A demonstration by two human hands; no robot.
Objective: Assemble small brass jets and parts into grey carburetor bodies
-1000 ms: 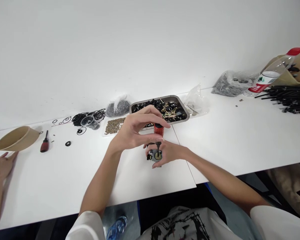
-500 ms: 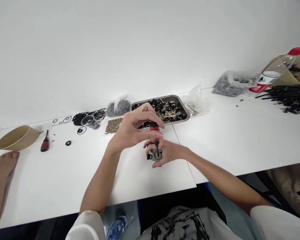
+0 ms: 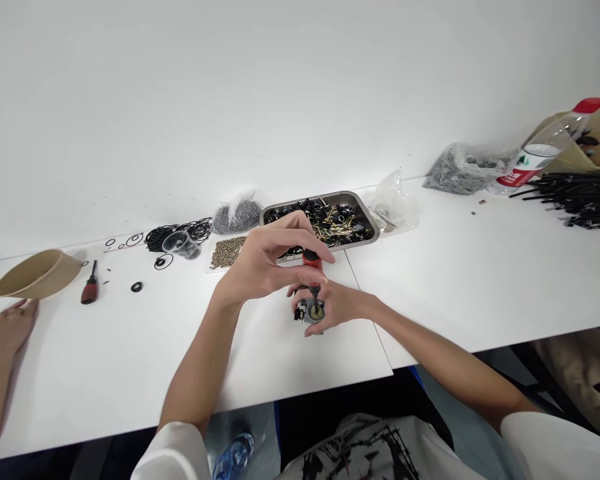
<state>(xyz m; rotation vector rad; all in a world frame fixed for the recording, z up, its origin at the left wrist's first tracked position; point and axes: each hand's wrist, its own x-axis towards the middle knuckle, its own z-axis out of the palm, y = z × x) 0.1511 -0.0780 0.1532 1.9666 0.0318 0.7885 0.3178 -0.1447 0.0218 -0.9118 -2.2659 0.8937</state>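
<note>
Screwdriver (image 3: 312, 265), red-handled, stands upright on a small metal part (image 3: 312, 311) near the table's (image 3: 455, 267) front edge, just before a tray (image 3: 370, 230) of parts. The left hand (image 3: 265, 263) pinches the handle; the right hand (image 3: 337, 307) clasps the part. A tilted tip could probably slip off. Count: two screwdrivers, the second (image 3: 89, 288) lying left; one tray; one bowl (image 3: 36, 273); one bottle (image 3: 550, 143).

tray (image 3: 370, 230) behind hands, bowl (image 3: 37, 273) far left
</note>
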